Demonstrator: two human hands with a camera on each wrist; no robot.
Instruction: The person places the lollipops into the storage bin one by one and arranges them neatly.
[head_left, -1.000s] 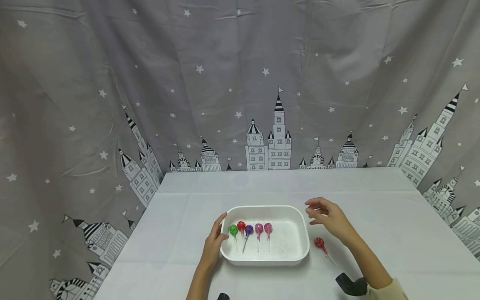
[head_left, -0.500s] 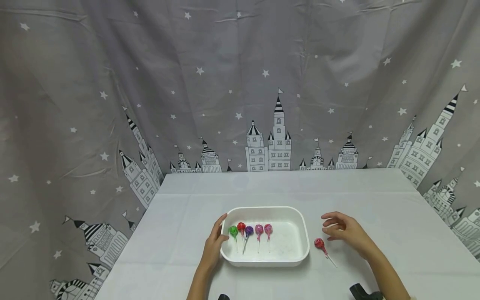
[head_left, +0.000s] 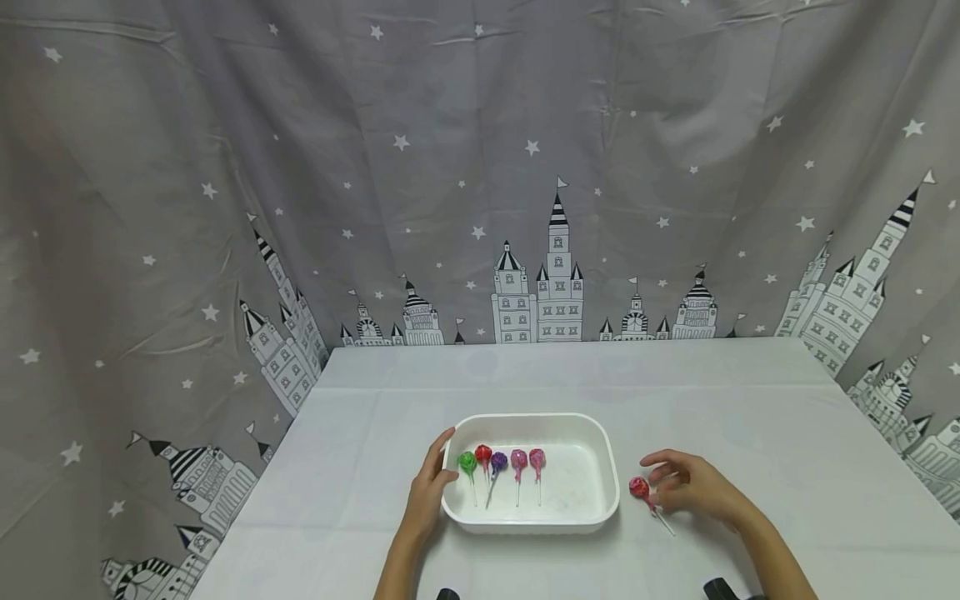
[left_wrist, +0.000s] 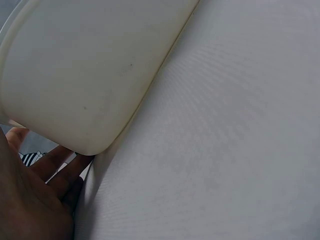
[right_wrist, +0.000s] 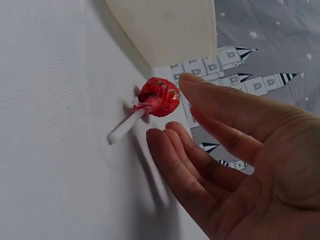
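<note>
A white plastic tray (head_left: pixel 534 527) stands on the table, and my left hand (head_left: pixel 426 492) grips its left end. In the left wrist view the fingers (left_wrist: pixel 60 172) reach along the tray's outer wall near its bottom corner. Right of the tray lies a red-wrapped lollipop (head_left: pixel 639 487), its white stick angled toward me. My right hand (head_left: pixel 697 485) is beside it, low over the table, with fingers loosely bent. In the right wrist view the thumb and fingers are spread apart, their tips close to the lollipop's red head (right_wrist: pixel 161 97).
Inside the tray's left half are several lollipops in a row: green (head_left: pixel 467 462), red (head_left: pixel 483 455), purple (head_left: pixel 498 461) and pink (head_left: pixel 519 459). White cloth (head_left: pixel 375 417) covers the table. Behind it hangs a grey curtain (head_left: pixel 450 150) printed with castles and stars.
My right hand has moved right, away from the tray's right end, then lower and closer to the loose red lollipop. The left hand and tray have stayed in place.
</note>
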